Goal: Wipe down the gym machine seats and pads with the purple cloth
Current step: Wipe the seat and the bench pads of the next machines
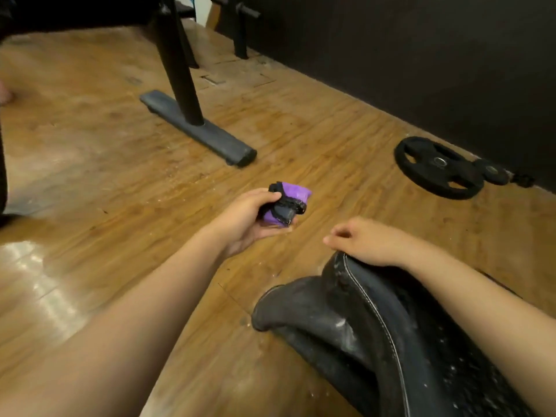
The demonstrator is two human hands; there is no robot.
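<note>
My left hand [251, 219] grips the purple cloth [287, 204], bunched up with dirty black patches, and holds it above the wooden floor. To its right, my right hand [365, 240] hangs with loosely curled fingers and holds nothing; its wrist rests on the upper end of a black padded seat [388, 335]. The seat has white stitching and pale dusty specks, and it fills the lower right of the view. The cloth is apart from the pad, roughly a hand's width to the left of its top.
A black machine leg on a flat foot bar [198, 127] stands on the wooden floor ahead. A black weight plate [439, 167] and a smaller one [493, 171] lie by the dark wall on the right. More black frame parts stand at the back.
</note>
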